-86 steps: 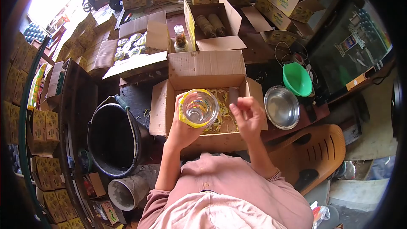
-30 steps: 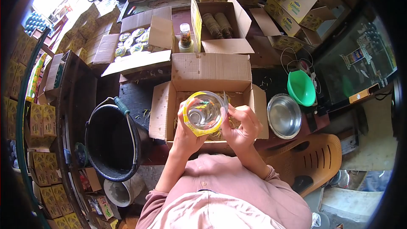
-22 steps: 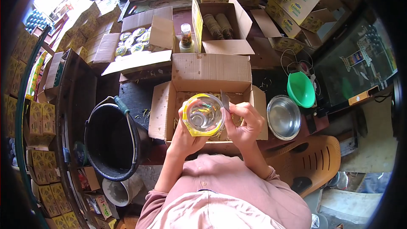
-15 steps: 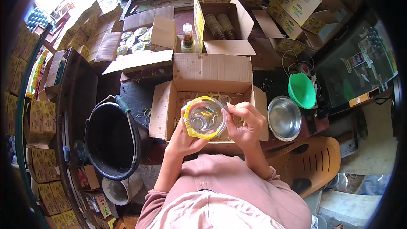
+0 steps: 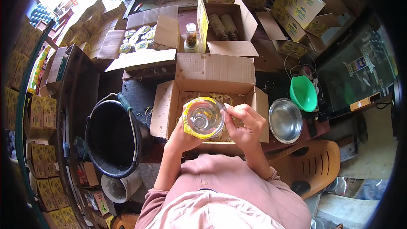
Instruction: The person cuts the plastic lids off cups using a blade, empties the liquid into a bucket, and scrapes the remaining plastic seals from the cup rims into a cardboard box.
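A clear round plastic container [image 5: 202, 118] with yellow around its rim is tilted so that its inside faces me. My left hand [image 5: 183, 135] is wrapped round its left and lower side. At the right rim, my right hand [image 5: 245, 124] pinches a thin blade [image 5: 223, 107], which is mostly hidden by the fingers and touches or nearly touches the rim. Both hands are over an open cardboard box [image 5: 215, 68], where yellowish strips [image 5: 224, 98] lie on the bottom.
Left stands a black bucket [image 5: 113, 138]; a grey bucket [image 5: 121, 188] is below. A metal bowl [image 5: 285, 121] and a green bowl [image 5: 303, 93] sit right. Behind are a box of lidded cups [image 5: 137, 39], a jar [image 5: 191, 38] and a box with stacked cups [image 5: 227, 25]. An orange chair [image 5: 313, 165] stands lower right.
My right hand, apart from the container and seemingly without the blade at first, has come to its right rim with the blade. The blade now points less upright and shows less. The view has shifted slightly.
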`<control>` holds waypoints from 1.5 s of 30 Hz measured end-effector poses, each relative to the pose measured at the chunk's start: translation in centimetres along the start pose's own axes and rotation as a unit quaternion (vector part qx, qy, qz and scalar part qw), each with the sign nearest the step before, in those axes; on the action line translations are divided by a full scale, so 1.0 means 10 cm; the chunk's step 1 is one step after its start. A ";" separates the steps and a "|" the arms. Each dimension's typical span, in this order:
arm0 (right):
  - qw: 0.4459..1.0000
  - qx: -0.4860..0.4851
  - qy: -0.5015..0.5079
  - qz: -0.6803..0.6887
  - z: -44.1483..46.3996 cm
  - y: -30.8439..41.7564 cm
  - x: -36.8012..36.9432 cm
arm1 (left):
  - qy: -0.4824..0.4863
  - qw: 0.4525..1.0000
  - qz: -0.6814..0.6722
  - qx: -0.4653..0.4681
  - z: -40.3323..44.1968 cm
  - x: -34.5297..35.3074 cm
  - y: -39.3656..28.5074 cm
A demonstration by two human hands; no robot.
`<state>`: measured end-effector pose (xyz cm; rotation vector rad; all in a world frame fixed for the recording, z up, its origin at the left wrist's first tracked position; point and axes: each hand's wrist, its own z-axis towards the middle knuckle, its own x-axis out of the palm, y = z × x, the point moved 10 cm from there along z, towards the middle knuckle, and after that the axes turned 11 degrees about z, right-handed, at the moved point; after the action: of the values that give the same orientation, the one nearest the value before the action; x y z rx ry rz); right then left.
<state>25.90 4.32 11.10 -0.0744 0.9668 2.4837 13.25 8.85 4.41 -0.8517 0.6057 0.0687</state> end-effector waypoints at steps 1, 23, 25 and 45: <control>1.000 0.007 -0.007 -0.003 -0.01 -0.01 0.00 | -0.019 0.999 -0.025 -0.013 -0.01 0.00 0.04; 0.993 0.081 -0.068 0.049 -0.07 -0.12 -0.16 | -0.015 0.986 -0.168 -0.006 0.08 0.02 -0.10; 0.993 0.081 -0.068 0.042 -0.09 -0.09 -0.18 | -0.032 0.979 -0.200 -0.023 0.02 0.08 0.04; 0.998 0.033 -0.048 -0.015 -0.11 0.06 -0.06 | -0.093 0.934 -0.340 -0.051 0.02 0.06 0.04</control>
<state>26.07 2.97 10.73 0.0503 0.9999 2.4020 13.75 9.18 3.87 -1.1037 0.1053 -0.4494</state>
